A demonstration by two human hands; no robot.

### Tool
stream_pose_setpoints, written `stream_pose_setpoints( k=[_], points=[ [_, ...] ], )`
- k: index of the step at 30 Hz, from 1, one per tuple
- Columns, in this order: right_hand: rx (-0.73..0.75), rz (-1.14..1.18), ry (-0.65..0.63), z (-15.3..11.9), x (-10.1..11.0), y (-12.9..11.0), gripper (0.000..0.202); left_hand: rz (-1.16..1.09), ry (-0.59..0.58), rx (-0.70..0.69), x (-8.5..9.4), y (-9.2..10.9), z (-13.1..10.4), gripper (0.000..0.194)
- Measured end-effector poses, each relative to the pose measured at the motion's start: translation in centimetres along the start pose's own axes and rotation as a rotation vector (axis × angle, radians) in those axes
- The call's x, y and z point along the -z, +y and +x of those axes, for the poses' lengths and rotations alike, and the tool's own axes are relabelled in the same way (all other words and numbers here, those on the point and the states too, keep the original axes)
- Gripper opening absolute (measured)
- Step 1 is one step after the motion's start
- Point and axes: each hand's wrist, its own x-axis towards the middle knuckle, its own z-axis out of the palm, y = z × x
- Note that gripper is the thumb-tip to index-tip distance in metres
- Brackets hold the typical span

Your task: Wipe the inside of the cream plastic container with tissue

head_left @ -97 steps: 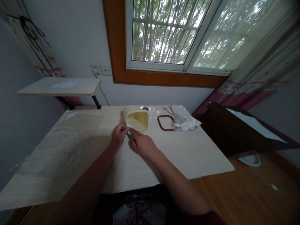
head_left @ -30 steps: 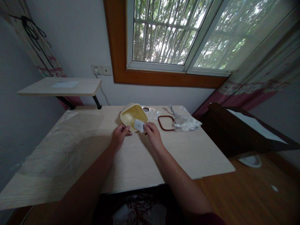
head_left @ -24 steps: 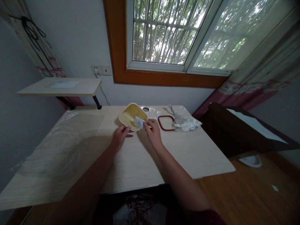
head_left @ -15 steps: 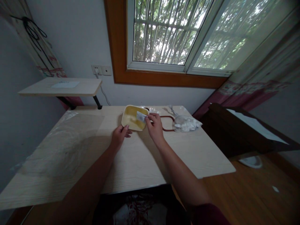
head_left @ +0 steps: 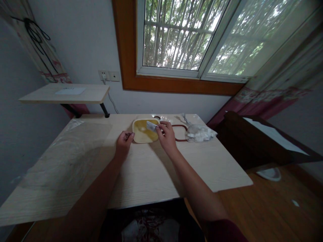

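A shallow yellow container with rounded corners and a pale rim is near the back of the table, its inside facing me. At its left edge, my left hand grips the rim, thumb in front and fingers curled, partly hidden. Between the thumb and fingers of my right hand is a small white packet, which sticks out over the container's right side. Print on the packet is too small to read.
On the right of the table lies a clear plastic bag with white contents, beside a reddish-brown loop. Clear plastic film covers the table's left part. A raised shelf stands at the back left.
My left hand has shifted left along the container's edge. The container has turned and sits slightly lower in view. My right hand still pinches the packet at about the same spot.
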Motion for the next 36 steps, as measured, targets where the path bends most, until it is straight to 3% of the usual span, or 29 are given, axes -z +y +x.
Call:
stream_pose_setpoints(
  k=[10,16,22,26,36],
  points=[
    [-0.036,-0.015,-0.019,-0.3,0.3,-0.2,0.03,0.011,-0.054,0.065,0.0,1.6,-0.5,0.027],
    [0.065,-0.267,0.048,-1.7,1.2,-0.5,0.026,0.024,-0.083,0.093,-0.3,2.0,-0.8,0.028],
    [0.2,-0.427,-0.196,-3.7,1.9,-1.1,0.036,0.011,-0.107,0.1,-0.7,1.5,-0.9,0.03],
    [0.196,-0.501,-0.363,-4.8,1.7,-1.7,0.039,-0.044,-0.1,0.13,-1.0,1.4,-0.9,0.034],
    [0.075,-0.495,-0.48,-5.8,0.4,-3.2,0.048,-0.08,-0.151,0.179,-1.3,1.4,-1.4,0.038]
  ],
)
